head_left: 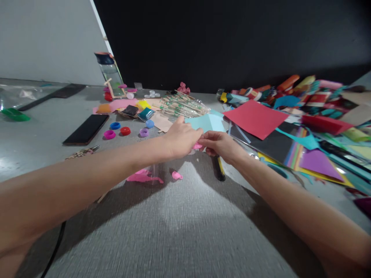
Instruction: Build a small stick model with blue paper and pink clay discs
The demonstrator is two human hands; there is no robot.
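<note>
My left hand (182, 139) and my right hand (220, 145) meet over the middle of the table. Both are closed, fingertips pinched around a small bright pink piece (197, 146) that looks like soft modelling clay; most of it is hidden by the fingers. Below my left wrist lies a larger flattened lump of pink clay (142, 177), partly on clear plastic. A small pink scrap (176, 175) rests to its right. Close under my right hand is a yellow and black utility knife (219, 170), its far end hidden.
Bottle caps (125, 131), a phone (86, 130) and small clay packets (145, 114) lie left. Wooden sticks in plastic (181, 105) and light blue paper (207, 122) sit beyond my hands. Red paper (256, 119) and coloured sheets (321, 164) cover the right. A water bottle (109, 73) stands behind.
</note>
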